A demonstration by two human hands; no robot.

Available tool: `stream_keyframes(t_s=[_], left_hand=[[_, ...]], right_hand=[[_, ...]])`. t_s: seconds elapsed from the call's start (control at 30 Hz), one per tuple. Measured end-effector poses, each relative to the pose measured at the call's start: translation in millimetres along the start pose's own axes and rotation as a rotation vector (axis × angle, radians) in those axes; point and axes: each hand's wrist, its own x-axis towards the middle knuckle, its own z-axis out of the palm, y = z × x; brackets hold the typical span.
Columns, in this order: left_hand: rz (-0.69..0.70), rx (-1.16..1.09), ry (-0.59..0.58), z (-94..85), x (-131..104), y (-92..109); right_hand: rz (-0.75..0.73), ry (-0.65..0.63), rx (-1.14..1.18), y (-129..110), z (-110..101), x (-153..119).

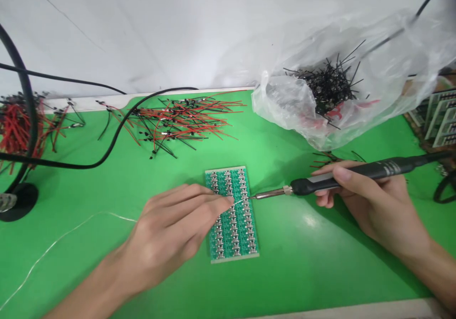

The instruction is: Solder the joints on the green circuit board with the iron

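Note:
A green circuit board with three columns of small silvery parts lies on the green mat, partly covered by my left hand. Pinched between that hand's thumb and fingers is solder wire; its tip reaches the right column, and the rest trails off behind the wrist to the lower left. My right hand is closed like a pen grip around a black soldering iron. The iron's metal tip is at the right column, close to the solder's end; whether they touch I cannot tell.
Red and black wires lie scattered behind the board, with another bunch at far left. A clear plastic bag holds black wires at back right. A black cable crosses the left side. More boards stand at the right edge.

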Motion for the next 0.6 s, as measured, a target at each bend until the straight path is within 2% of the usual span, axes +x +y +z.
stream_keyframes(t_s=[0.27,0.6], left_hand=[[-0.193,-0.085,0.061,-9.3,6.2,7.3],[-0.216,-0.079,0.062,-11.3,4.7,6.2]], right_hand=[[0.006,0.007,-0.045,1.7,-2.0,-1.0],[0.035,0.021,0.066,-1.3,-3.0,-0.7]])
